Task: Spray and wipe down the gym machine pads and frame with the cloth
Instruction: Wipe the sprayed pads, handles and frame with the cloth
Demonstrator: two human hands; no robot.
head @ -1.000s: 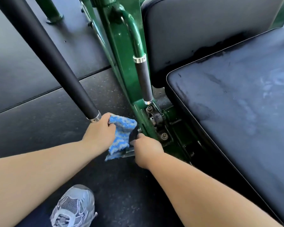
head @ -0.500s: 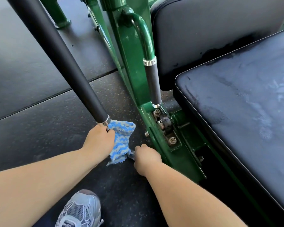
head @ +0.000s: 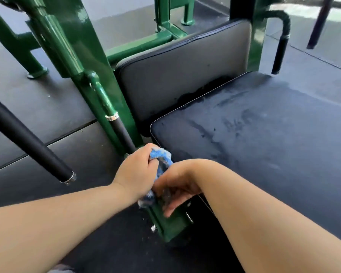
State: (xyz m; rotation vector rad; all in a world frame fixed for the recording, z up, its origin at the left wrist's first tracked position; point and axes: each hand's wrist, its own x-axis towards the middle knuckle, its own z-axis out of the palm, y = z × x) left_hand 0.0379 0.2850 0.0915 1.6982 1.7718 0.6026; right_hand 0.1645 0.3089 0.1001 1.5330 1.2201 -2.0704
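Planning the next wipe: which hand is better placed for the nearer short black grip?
Left, likely: the left hand grips the cloth at the foot of that grip; the right hand sits lower, over the green frame.

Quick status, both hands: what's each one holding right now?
Left hand: grips the blue cloth.
Right hand: blurred over the green frame; grip cannot be told.

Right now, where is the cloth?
Head view, lower centre: the blue cloth is bunched in the left hand, at the near left corner of the seat pad, just above the green frame base, with the right hand close beside it.
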